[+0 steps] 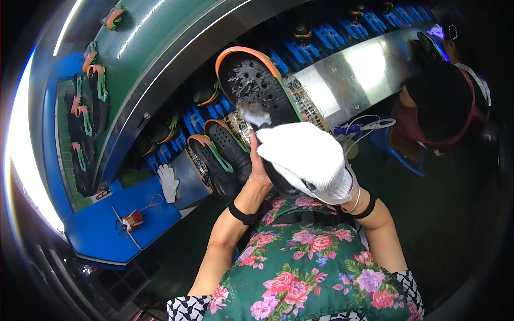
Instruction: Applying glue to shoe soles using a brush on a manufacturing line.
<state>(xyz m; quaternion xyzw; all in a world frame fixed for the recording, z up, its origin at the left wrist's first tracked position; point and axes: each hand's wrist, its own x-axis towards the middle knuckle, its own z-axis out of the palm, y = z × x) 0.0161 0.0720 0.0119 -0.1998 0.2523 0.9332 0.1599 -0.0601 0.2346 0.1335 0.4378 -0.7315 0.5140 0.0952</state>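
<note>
A black clog [255,80] with a perforated upper and an orange and green strap is held up in front of me, toe end away. Whitish wet streaks lie over its holes. My left hand [259,165] is bare and grips the clog by its near left side, thumb up; its other fingers are hidden beneath. My right hand [305,155], in a white knit glove, is closed on a brush whose pale bristles [253,114] touch the clog's upper. The glove hides the brush's handle and part of the clog's heel.
Two more black clogs [211,158] stand left of my hands beside a metal ledge. A blue table [107,243] carries a white glove [167,183] and a red container [132,220]. Blue racks [329,35] line the machine ahead. A co-worker [444,104] sits at right near a white cable.
</note>
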